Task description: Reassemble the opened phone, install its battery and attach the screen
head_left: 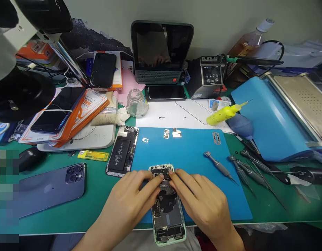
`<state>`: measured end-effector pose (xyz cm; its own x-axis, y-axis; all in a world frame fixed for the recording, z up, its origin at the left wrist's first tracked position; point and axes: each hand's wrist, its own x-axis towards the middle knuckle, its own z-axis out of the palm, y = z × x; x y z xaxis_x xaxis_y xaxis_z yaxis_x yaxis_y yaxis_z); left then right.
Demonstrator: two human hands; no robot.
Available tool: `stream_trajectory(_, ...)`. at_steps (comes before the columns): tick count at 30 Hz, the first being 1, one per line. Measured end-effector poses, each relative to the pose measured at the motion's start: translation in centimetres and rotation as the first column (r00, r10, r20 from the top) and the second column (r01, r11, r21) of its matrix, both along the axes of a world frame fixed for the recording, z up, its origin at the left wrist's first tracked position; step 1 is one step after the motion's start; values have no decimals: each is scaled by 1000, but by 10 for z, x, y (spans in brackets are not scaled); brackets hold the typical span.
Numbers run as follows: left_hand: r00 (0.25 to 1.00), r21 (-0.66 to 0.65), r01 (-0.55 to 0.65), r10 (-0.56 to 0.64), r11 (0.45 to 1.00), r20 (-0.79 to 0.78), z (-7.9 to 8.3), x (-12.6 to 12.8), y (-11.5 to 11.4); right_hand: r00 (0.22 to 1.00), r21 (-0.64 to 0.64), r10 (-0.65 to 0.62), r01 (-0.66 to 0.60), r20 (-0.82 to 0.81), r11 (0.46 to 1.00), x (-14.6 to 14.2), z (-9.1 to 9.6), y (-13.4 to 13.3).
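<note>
On the blue mat (192,153), at its near edge, lies the opened phone (168,209), green-framed, its lower end hanging past the desk (98,195) edge. Your left hand (129,198) comes in from the mat's left side, fingers bunched together with the tips pressed on the phone's upper part. Your right hand (202,198) mirrors it from the right, fingers drawn together, tips touching the same spot; whether they pinch a small part you cannot tell. Right of the phone on the mat rests a screwdriver (219,167), with more tools (251,170) just off the mat's right edge. Left of the mat lies a second opened phone (122,151); farther left, a dark phone (49,188) lies back up. Beyond the mat's far edge lies a yellow bottle (225,113).
</note>
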<state>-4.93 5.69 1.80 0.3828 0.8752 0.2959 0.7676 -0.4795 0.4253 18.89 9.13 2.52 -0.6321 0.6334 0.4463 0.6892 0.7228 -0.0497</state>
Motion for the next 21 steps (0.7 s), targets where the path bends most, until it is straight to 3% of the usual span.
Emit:
stream_trajectory(7, 1000, -13, -10, 10, 1000, 1, -1, 0, 1, 996, -18, 39, -38, 78, 999, 4, -1, 0)
stream_trajectory(12, 982, -84, -31, 47, 996, 184, 11, -11, -7, 996, -59, 75, -72, 47, 996, 7, 2, 2)
stream_trajectory(14, 974, -71, -112, 124, 991, 191, 21, -19, -10, 999, -119, 14, -19, -43, 993, 6, 6, -4)
stream_trajectory(17, 982, -25, -153, 155, 988, 111, 38, -30, -7, 964, -229, -212, 172, -162, 958, -5, 10, -25)
stream_trajectory(19, 996, 2, -88, 88, 996, 32, 47, -32, 2, 931, -227, -320, 278, -177, 933, -18, 8, -42)
stream_trajectory(21, 997, 11, 40, -39, 999, -71, 52, -30, 14, 928, -177, -344, 317, -146, 932, -32, 4, -55)
